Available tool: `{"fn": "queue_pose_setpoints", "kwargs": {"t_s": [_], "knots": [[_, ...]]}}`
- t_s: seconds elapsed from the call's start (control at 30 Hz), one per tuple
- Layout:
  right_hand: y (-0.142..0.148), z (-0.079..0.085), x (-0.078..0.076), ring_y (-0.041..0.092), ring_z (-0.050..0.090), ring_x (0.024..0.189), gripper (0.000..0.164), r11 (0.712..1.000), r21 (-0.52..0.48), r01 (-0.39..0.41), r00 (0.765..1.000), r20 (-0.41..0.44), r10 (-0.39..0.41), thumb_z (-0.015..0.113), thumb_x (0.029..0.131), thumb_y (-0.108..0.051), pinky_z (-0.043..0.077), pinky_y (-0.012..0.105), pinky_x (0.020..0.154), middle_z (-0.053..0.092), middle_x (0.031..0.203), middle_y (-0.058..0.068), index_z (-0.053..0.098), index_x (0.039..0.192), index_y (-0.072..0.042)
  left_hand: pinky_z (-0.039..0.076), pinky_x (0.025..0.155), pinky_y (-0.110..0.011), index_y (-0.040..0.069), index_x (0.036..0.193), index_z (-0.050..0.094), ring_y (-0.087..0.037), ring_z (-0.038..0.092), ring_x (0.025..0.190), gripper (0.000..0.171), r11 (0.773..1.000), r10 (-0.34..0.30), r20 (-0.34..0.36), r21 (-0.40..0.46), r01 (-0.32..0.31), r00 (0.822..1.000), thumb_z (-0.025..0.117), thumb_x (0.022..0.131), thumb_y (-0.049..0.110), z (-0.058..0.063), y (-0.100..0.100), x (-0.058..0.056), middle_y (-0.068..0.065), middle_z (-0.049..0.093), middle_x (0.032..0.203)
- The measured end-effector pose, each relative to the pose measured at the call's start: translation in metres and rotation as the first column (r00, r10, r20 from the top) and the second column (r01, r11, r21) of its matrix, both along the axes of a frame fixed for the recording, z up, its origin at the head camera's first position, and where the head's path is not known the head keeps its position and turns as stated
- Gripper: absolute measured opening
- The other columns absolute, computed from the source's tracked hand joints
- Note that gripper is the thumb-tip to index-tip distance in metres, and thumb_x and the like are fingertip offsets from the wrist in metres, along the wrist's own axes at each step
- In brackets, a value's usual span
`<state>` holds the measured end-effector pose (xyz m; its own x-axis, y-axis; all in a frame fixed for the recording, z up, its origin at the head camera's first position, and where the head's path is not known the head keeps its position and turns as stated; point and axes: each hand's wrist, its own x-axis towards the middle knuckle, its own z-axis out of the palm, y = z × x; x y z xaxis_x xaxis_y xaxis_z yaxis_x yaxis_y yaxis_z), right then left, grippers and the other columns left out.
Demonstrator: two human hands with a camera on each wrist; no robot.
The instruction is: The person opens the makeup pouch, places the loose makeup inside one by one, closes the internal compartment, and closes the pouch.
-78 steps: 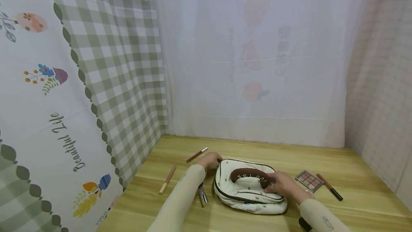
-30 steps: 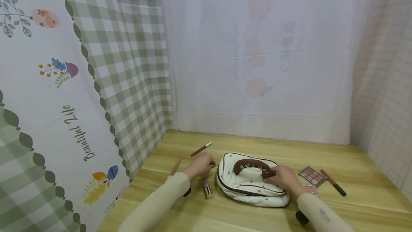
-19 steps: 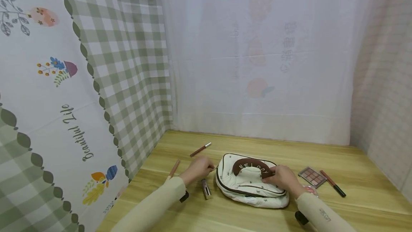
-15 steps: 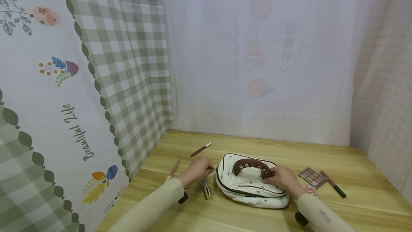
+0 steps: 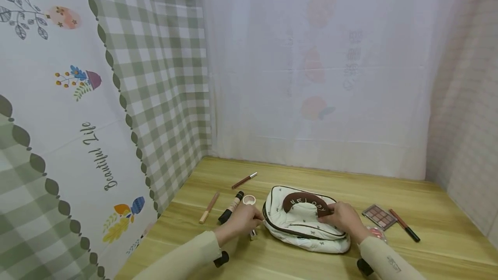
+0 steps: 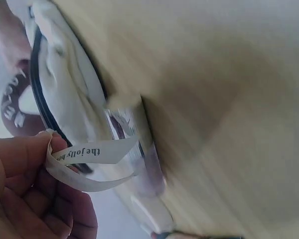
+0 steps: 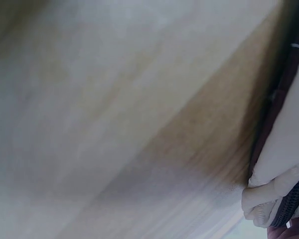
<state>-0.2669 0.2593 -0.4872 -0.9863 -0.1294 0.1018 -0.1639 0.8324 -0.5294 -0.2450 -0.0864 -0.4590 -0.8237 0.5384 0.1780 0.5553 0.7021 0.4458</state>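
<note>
A white cosmetic bag (image 5: 278, 211) with small bow prints, dark zipper trim and a brown "MELODY" handle (image 5: 299, 200) sits on the table. My left hand (image 5: 242, 220) is at the bag's left side, thumb and finger pinching a printed ribbon zipper pull (image 6: 97, 152) beside the dark zipper. My right hand (image 5: 344, 216) grips the right end of the brown handle. Just beyond the ribbon in the left wrist view lies a tube with a shiny cap (image 6: 134, 124). The right wrist view shows the bag's zipped edge (image 7: 291, 201) at its right margin.
On the wooden table (image 5: 295, 267), left of the bag, lie a beige stick (image 5: 209, 208), a brown pencil (image 5: 244, 180), a black-capped tube (image 5: 232, 206) and a round compact (image 5: 249, 200). To the right are an eyeshadow palette (image 5: 379, 216), a brown-black pencil (image 5: 404, 225) and a red-patterned item (image 5: 376, 233).
My left hand has come from the bag's far left corner toward me along its left side, uncovering the black-capped tube and round compact. My right hand stays on the handle.
</note>
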Motion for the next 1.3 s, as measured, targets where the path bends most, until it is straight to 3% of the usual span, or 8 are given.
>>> {"fn": "queue_pose_setpoints", "kwargs": {"t_s": [0.1, 0.23, 0.4, 0.6, 0.83, 0.97, 1.13, 1.3], "knots": [[0.0, 0.0, 0.0, 0.024, 0.066, 0.082, 0.041, 1.0, -0.001, -0.001, 1.0, -0.004, 0.001, 0.088, 0.072, -0.034, 0.052, 0.048, 0.078, 0.073, 0.083, 0.001, 0.078, 0.101, -0.008, 0.048, 0.069, -0.019, 0.01, 0.089, 0.081, 0.001, 0.058, 0.074, 0.01, 0.999, 0.006, 0.034, 0.037, -0.007, 0.999, 0.072, 0.087, 0.006, 0.0, 0.007, 0.008, 0.005, 0.074, 0.085], [0.0, 0.001, 0.0, 0.027, 0.067, 0.084, 0.041, 1.0, 0.009, -0.002, 1.0, -0.006, 0.002, 0.088, 0.072, -0.035, 0.052, 0.049, 0.079, 0.074, 0.084, 0.002, 0.078, 0.101, -0.008, 0.049, 0.072, -0.019, 0.013, 0.089, 0.082, 0.001, 0.061, 0.081, 0.01, 1.0, 0.005, -0.01, 0.016, -0.004, 1.0, 0.074, 0.086, 0.009, 0.0, 0.021, 0.019, 0.007, 0.075, 0.087], [0.0, 0.002, -0.001, 0.029, 0.067, 0.085, 0.05, 1.0, 0.021, 0.004, 1.0, 0.016, -0.004, 0.088, 0.072, -0.037, 0.052, 0.05, 0.08, 0.073, 0.086, 0.004, 0.076, 0.106, -0.003, 0.043, 0.072, -0.033, 0.023, 0.089, 0.082, 0.0, 0.061, 0.085, 0.012, 0.998, 0.064, -0.013, -0.012, -0.064, 0.998, 0.075, 0.084, 0.015, 0.004, 0.042, 0.03, 0.016, 0.073, 0.091], [0.0, 0.001, -0.001, 0.026, 0.067, 0.083, 0.054, 1.0, 0.015, -0.002, 0.999, 0.047, 0.001, 0.086, 0.073, -0.04, 0.053, 0.05, 0.079, 0.073, 0.087, 0.003, 0.075, 0.108, -0.001, 0.048, 0.071, -0.017, 0.017, 0.09, 0.082, 0.003, 0.062, 0.083, 0.013, 0.999, 0.012, -0.034, 0.03, -0.011, 0.999, 0.072, 0.084, 0.01, 0.007, 0.061, 0.036, 0.012, 0.074, 0.088], [0.002, 0.0, -0.001, 0.029, 0.067, 0.086, 0.055, 1.0, 0.011, -0.008, 0.999, 0.035, 0.008, 0.086, 0.074, -0.041, 0.053, 0.051, 0.08, 0.073, 0.09, 0.005, 0.074, 0.109, 0.0, 0.047, 0.067, -0.016, 0.018, 0.088, 0.082, 0.003, 0.062, 0.078, 0.014, 1.0, 0.007, -0.098, 0.012, -0.006, 0.995, 0.071, 0.084, 0.011, 0.004, 0.085, 0.042, 0.011, 0.074, 0.085], [0.002, 0.0, 0.0, 0.03, 0.067, 0.087, 0.054, 1.0, 0.01, 0.004, 1.0, 0.031, -0.004, 0.086, 0.074, -0.04, 0.053, 0.05, 0.081, 0.074, 0.091, 0.006, 0.074, 0.11, -0.001, 0.045, 0.063, -0.015, 0.022, 0.088, 0.082, 0.003, 0.062, 0.077, 0.016, 0.999, 0.006, -0.117, -0.033, -0.01, 0.993, 0.07, 0.085, 0.013, 0.002, 0.098, 0.043, 0.015, 0.073, 0.084], [0.002, 0.0, 0.001, 0.037, 0.066, 0.095, 0.06, 1.0, 0.022, -0.001, 1.0, 0.013, 0.001, 0.087, 0.073, -0.04, 0.051, 0.053, 0.084, 0.073, 0.097, 0.012, 0.072, 0.113, 0.003, 0.037, 0.052, -0.018, 0.029, 0.073, 0.079, 0.003, 0.051, 0.061, 0.017, 0.992, 0.008, -0.167, -0.127, -0.029, 0.986, 0.071, 0.088, 0.029, 0.002, 0.102, 0.039, 0.02, 0.063, 0.064], [0.002, 0.0, 0.0, 0.042, 0.064, 0.1, 0.063, 0.999, 0.03, -0.015, 1.0, 0.001, 0.015, 0.086, 0.074, -0.04, 0.049, 0.056, 0.087, 0.072, 0.101, 0.016, 0.07, 0.114, 0.006, 0.037, 0.052, -0.019, 0.021, 0.078, 0.075, 0.0, 0.047, 0.062, 0.029, 0.994, 0.082, -0.206, -0.057, -0.096, 0.975, 0.074, 0.086, 0.049, 0.011, 0.086, 0.014, 0.012, 0.061, 0.072]]}}
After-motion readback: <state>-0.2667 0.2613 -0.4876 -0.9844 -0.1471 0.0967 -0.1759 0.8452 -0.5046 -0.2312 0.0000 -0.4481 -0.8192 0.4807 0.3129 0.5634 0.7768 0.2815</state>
